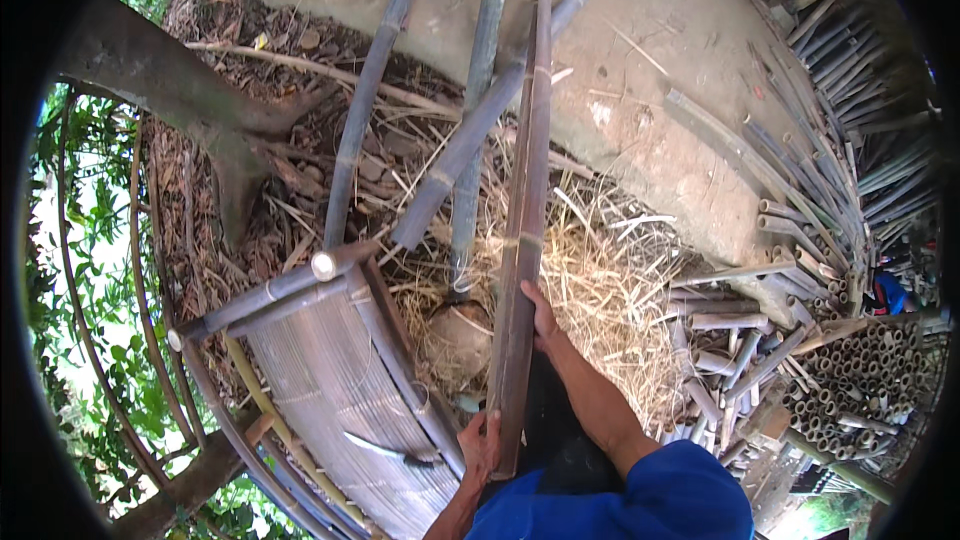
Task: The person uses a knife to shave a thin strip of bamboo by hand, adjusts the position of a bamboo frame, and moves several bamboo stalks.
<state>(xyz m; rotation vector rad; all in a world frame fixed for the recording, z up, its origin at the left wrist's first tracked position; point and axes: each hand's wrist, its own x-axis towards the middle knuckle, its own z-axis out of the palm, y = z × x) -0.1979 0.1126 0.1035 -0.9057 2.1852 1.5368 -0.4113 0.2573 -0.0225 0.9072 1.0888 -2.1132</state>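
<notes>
A long, dark split bamboo pole (522,220) stretches away from my body, its hollow side partly showing. My left hand (480,445) is closed on its left edge near the close end. Farther along, my right hand (541,316) grips the pole from its right side; part of those fingers is hidden behind it. Just left of my left hand, a knife with a curved blade (375,446) lies on a slatted bamboo bench (320,370). The knife's dark handle points toward my left hand.
Bamboo poles (362,120) lean or lie ahead, one crossing behind the held pole. Pale shavings (600,280) cover the ground. Stacked cut bamboo tubes (850,380) and longer poles (850,70) are at the right. A tree trunk (170,80) and green foliage (100,320) stand at the left.
</notes>
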